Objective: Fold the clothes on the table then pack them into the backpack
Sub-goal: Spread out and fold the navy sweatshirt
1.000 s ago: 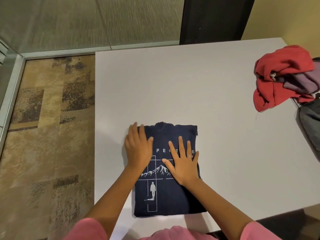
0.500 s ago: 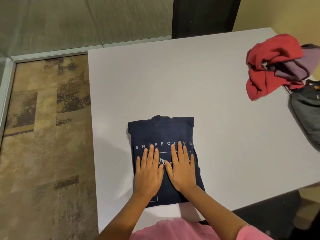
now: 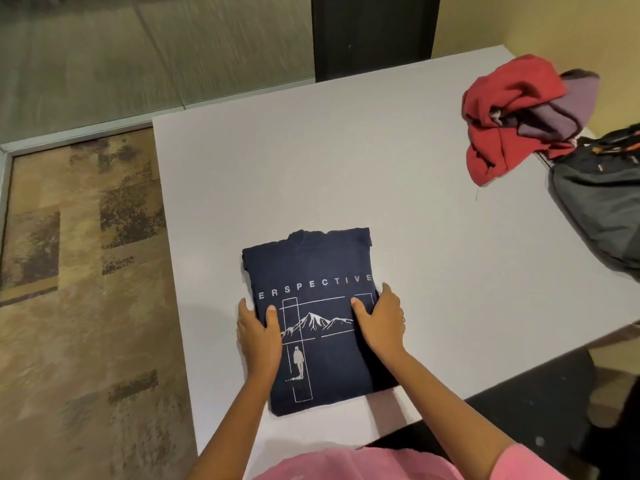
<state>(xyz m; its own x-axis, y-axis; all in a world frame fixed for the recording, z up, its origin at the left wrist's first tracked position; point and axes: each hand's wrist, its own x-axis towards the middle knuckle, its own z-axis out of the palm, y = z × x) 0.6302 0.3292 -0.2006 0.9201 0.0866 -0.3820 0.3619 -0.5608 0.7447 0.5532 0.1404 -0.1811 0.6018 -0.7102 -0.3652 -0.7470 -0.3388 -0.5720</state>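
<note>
A folded navy T-shirt (image 3: pixel 313 268) with a white mountain print and the letters "ERSPECTIVE" lies near the front of the white table (image 3: pixel 346 161). My left hand (image 3: pixel 258 336) grips its left edge, thumb on top and fingers going under. My right hand (image 3: pixel 382 322) grips the right edge the same way. At the far right a crumpled red garment (image 3: pixel 505 102) lies tangled with a purple one (image 3: pixel 568 109). A dark grey backpack (image 3: pixel 602 199) lies at the table's right edge.
Patterned brown carpet (image 3: pixel 79 271) lies left of the table. A glass wall (image 3: pixel 138 46) and a dark door frame (image 3: pixel 374 32) stand behind it. A black chair seat (image 3: pixel 540 424) shows under the table's front right corner.
Both hands slid from pressing flat on the middle of the shirt outward to its left and right edges, where they now grip it. The camera tilted, bringing more of the backpack into view.
</note>
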